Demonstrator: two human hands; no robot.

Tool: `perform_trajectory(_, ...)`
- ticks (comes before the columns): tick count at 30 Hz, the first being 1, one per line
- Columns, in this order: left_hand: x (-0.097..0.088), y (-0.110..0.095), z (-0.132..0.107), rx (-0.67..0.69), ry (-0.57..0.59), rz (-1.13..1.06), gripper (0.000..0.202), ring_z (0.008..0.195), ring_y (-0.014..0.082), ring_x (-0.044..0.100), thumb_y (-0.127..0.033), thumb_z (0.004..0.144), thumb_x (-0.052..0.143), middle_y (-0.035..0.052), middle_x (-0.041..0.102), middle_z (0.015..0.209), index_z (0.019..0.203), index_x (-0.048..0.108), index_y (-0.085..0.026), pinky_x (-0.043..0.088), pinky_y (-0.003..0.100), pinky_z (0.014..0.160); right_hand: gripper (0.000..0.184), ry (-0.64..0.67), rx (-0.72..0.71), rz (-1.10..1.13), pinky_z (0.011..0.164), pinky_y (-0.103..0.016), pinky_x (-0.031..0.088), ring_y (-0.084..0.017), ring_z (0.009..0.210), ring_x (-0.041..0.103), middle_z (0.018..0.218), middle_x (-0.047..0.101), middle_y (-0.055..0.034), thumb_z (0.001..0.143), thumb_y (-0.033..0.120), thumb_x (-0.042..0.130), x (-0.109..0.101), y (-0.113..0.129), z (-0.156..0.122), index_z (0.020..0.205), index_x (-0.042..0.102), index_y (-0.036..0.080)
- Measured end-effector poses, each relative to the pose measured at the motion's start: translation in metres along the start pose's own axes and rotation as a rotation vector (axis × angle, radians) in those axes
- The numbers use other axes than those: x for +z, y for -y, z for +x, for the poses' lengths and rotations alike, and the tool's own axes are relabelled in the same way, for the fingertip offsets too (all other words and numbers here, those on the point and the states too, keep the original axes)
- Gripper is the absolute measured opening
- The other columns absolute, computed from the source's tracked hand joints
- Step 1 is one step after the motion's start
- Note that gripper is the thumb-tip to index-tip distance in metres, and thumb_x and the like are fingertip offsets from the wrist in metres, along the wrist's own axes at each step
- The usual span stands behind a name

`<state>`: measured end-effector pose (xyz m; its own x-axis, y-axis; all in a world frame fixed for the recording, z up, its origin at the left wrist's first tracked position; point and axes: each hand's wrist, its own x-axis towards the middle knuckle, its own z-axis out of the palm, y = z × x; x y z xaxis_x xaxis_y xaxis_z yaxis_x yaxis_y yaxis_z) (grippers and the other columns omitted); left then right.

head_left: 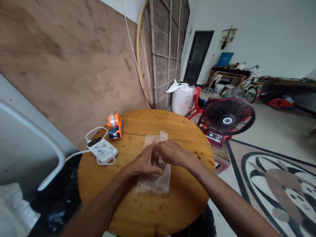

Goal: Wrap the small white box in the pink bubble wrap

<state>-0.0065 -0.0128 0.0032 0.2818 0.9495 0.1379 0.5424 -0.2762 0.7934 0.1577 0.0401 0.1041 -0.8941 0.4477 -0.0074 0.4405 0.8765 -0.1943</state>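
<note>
A piece of clear bubble wrap (156, 186) lies on the round wooden table (153, 217), partly folded up around something my hands mostly hide. My left hand (145, 159) grips its left side, the thumb toward me and the fingers on the far side. From the right, my right hand (171, 153) bends over the top with curled fingers on the wrap, close to the left fingertips. The far end of the wrap sticks up beyond my hands. What lies inside the wrap cannot be made out.
On the table's left are an orange-and-blue tape dispenser (115, 125) and a white power bank (105, 151) with a cable. A dark red fan (227, 120) stands at the right, beyond the edge. A white sack (182, 98) and red chair (197, 105) are behind.
</note>
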Motion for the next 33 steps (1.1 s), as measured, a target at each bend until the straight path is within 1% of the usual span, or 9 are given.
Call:
perform_trajectory(3,0.0,0.003,-0.002,-0.036,-0.002,0.074,0.133,0.141,0.0378,0.022,-0.053,0.054,0.081,0.0205,0.019,0.154,0.152,-0.001,-0.015,0.02,0.052,0.115,0.019,0.05,0.143,-0.202,0.068,-0.031,0.043,-0.026,0.082,0.068,0.092,0.071,-0.0154,0.083,0.013,0.052,0.003,-0.018,-0.005,0.093,0.068,0.014)
perform_trajectory(6,-0.001,0.001,-0.004,-0.043,0.039,0.129,0.133,0.138,0.0373,0.028,-0.055,0.055,0.08,0.0201,0.023,0.153,0.152,-0.002,-0.016,0.025,0.051,0.114,0.021,0.106,0.271,-0.203,0.065,-0.031,0.04,-0.025,0.079,0.067,0.086,0.071,-0.0145,0.088,0.02,0.047,0.006,-0.036,-0.03,0.093,0.067,0.015)
perform_trajectory(10,-0.002,0.0,-0.005,-0.02,0.11,0.223,0.134,0.141,0.0383,0.022,-0.064,0.054,0.077,0.0209,0.018,0.155,0.152,0.0,-0.016,0.022,0.052,0.114,0.013,0.139,0.221,-0.161,0.072,-0.032,0.04,-0.023,0.083,0.065,0.09,0.069,-0.0106,0.084,0.024,0.055,0.02,-0.047,-0.067,0.09,0.064,0.017)
perform_trajectory(13,0.0,0.002,-0.006,0.0,0.166,0.297,0.137,0.143,0.0399,0.015,-0.07,0.05,0.075,0.0234,0.012,0.156,0.152,0.003,-0.013,0.016,0.054,0.116,0.016,0.072,0.202,-0.222,0.081,-0.036,0.04,-0.026,0.093,0.061,0.101,0.066,-0.011,0.081,0.024,0.059,0.033,-0.041,-0.079,0.096,0.061,0.017)
perform_trajectory(17,-0.002,0.007,-0.007,0.009,0.189,0.335,0.135,0.143,0.0409,0.012,-0.073,0.051,0.073,0.023,0.011,0.156,0.152,0.007,-0.013,0.013,0.054,0.116,0.025,-0.037,0.182,-0.242,0.085,-0.039,0.04,-0.027,0.1,0.058,0.108,0.064,-0.0134,0.084,0.013,0.047,0.045,-0.03,-0.078,0.106,0.06,0.016)
perform_trajectory(19,-0.004,0.009,-0.007,0.006,0.196,0.328,0.134,0.143,0.0417,0.011,-0.073,0.051,0.073,0.0228,0.011,0.156,0.152,0.008,-0.014,0.012,0.055,0.115,0.037,-0.038,0.16,-0.164,0.082,-0.037,0.042,-0.026,0.096,0.06,0.107,0.065,-0.0139,0.085,0.012,0.042,0.048,-0.028,-0.078,0.121,0.053,0.014)
perform_trajectory(24,-0.006,0.009,-0.008,0.028,0.199,0.301,0.129,0.143,0.0419,0.01,-0.073,0.053,0.072,0.0212,0.011,0.157,0.152,0.011,-0.016,0.01,0.056,0.115,0.058,0.01,0.207,-0.011,0.081,-0.037,0.043,-0.028,0.096,0.063,0.107,0.067,-0.0148,0.09,0.03,0.045,0.044,-0.025,-0.076,0.142,0.03,0.01)
perform_trajectory(28,-0.003,0.006,-0.006,0.008,0.164,0.321,0.117,0.143,0.0398,0.013,-0.074,0.061,0.066,0.019,0.017,0.156,0.151,0.017,-0.017,0.012,0.055,0.115,0.062,-0.023,0.244,-0.024,0.082,-0.038,0.043,-0.03,0.097,0.062,0.111,0.064,-0.0157,0.089,0.046,0.05,0.043,-0.016,-0.058,0.139,0.036,0.012)
perform_trajectory(33,0.0,0.008,-0.003,0.04,0.129,0.358,0.119,0.142,0.0407,0.015,-0.075,0.055,0.069,0.0182,0.022,0.155,0.15,0.024,-0.017,0.012,0.055,0.115,0.041,-0.091,0.264,0.032,0.081,-0.034,0.042,-0.025,0.097,0.061,0.115,0.062,-0.0125,0.087,0.032,0.053,0.051,-0.008,-0.046,0.125,0.05,0.017)
